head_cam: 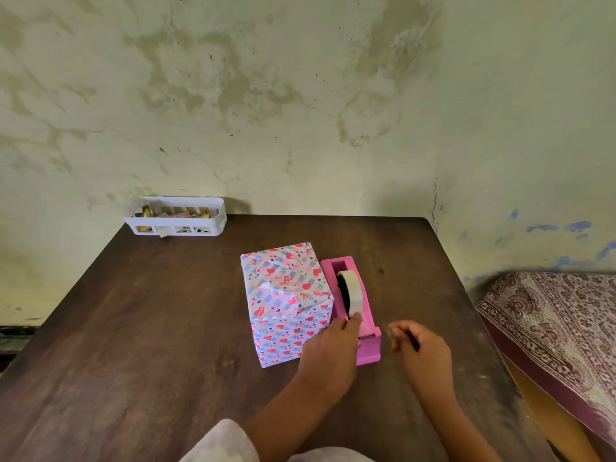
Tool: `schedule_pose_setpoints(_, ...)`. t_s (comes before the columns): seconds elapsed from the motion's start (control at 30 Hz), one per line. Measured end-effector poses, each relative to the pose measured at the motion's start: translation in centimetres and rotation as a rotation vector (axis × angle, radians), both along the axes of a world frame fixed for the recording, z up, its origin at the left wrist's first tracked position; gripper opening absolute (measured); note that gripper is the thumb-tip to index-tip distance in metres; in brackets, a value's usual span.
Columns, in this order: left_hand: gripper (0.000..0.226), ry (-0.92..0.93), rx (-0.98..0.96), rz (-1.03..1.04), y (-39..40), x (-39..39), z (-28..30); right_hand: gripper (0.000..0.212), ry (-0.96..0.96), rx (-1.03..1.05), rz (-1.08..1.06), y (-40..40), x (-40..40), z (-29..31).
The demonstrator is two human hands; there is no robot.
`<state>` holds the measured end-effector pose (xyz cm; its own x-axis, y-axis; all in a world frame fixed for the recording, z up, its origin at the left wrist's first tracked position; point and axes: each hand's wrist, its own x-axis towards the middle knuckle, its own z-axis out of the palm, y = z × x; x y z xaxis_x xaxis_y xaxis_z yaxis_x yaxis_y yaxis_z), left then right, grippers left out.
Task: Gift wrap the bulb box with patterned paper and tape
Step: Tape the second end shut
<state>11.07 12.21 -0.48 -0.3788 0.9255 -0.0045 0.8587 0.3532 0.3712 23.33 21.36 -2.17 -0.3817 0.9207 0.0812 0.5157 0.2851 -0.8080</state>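
The bulb box (287, 301), already covered in heart-patterned paper (283, 331), is standing near the middle of the dark wooden bench (133, 328), with the folded paper flaps lying across its top face. Touching its right side, a pink tape dispenser (353, 305) is sitting with a pale tape roll (351, 291) upright in its cradle. The left hand (330, 351) is reaching over the dispenser's near end, its fingertips resting on the lower edge of the roll. The right hand (421, 353) is hovering just right of the dispenser, fingers loosely curled and slightly blurred; whether it is pinching a strip of tape cannot be told. A white slotted basket (175, 215) holding paper scraps is sitting at the far left corner against the stained wall (300, 95). A patterned cloth (550, 315) is lying beside the bench on the right.
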Motion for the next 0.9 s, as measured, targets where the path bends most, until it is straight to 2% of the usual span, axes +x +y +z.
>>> schedule_pose_setpoints(0.07,0.048,0.011,0.172,-0.012,-0.7,-0.1,2.2,0.024,0.069,-0.014,0.053,0.3,-1.1,2.1)
schedule_pose_setpoints(0.1,0.042,0.025,0.344,-0.040,-1.0,-0.2,3.5,0.036,0.094,-0.045,0.091,0.3,-1.7,3.2)
schedule_pose_setpoints(0.17,0.032,0.008,0.586,-0.154,-2.1,-0.7,6.1,0.045,0.138,-0.072,0.176,0.6,-3.1,5.1)
schedule_pose_setpoints(0.27,0.024,-0.148,0.845,-0.269,-4.0,-1.8,9.6,0.043,0.181,-0.059,0.291,1.4,-5.7,7.3)
schedule_pose_setpoints(0.37,0.020,-0.154,1.042,-0.125,-5.4,-4.3,11.3,0.036,0.150,-0.058,0.396,1.8,-8.8,9.4)
schedule_pose_setpoints(0.47,0.024,-0.275,1.057,0.134,-6.0,-7.8,10.0,0.033,0.112,-0.082,0.517,1.2,-11.6,11.4)
schedule_pose_setpoints(0.53,0.025,-0.451,1.044,0.258,-6.1,-9.4,8.9,0.034,0.060,-0.076,0.611,0.7,-13.1,12.1)
schedule_pose_setpoints(0.6,0.028,-0.621,1.035,0.305,-6.2,-10.3,8.1,0.034,-0.009,-0.073,0.700,0.4,-14.7,12.3)
schedule_pose_setpoints(0.67,0.034,-0.728,0.937,0.313,-6.0,-11.4,6.4,0.032,-0.056,-0.060,0.748,0.1,-16.3,12.1)
schedule_pose_setpoints(0.8,0.046,-0.702,0.708,0.323,-5.7,-12.9,2.5,0.028,-0.139,-0.027,0.768,-0.2,-18.6,11.1)
schedule_pose_setpoints(0.9,0.046,-0.711,0.671,0.305,-5.5,-12.7,1.9,0.027,-0.201,0.001,0.741,-0.2,-19.6,10.5)
